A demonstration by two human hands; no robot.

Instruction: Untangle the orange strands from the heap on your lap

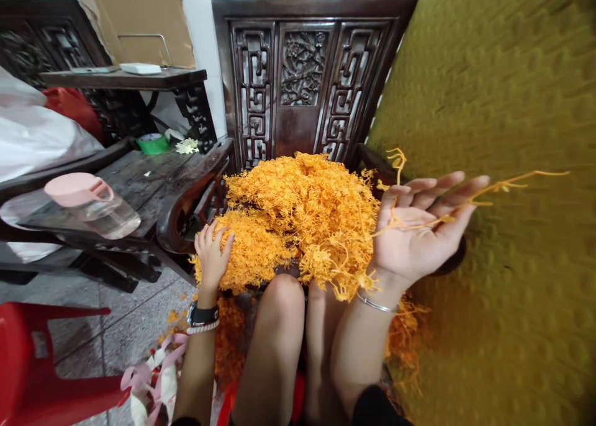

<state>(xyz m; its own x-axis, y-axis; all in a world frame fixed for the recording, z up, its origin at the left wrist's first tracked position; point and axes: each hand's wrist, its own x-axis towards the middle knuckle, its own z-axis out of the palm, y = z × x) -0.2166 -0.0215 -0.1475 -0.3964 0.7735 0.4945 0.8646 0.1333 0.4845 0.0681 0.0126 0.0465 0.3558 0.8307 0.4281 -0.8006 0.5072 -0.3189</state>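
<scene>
A large heap of orange branching plastic pieces point(302, 190) fills the seat of a carved dark wooden chair in front of my knees. On the smaller mound of orange pieces point(251, 249) at its left front rests my left hand point(214, 250), fingers spread over the top; whether any piece is under the palm is hidden. My right hand point(414, 230) is raised at the heap's right side, palm up and fingers loosely extended. Across its palm and between its fingers runs a thin orange branched plastic strand point(516, 182), its ends sticking out on both sides.
The carved chair back point(302, 125) stands behind the heap. At left, a wooden bench holds a pink-lidded bottle point(107, 208) and green tape point(153, 143). A red stool point(41, 364) stands lower left. A yellow-green textured surface point(503, 90) closes off the right. Orange bits lie on the floor.
</scene>
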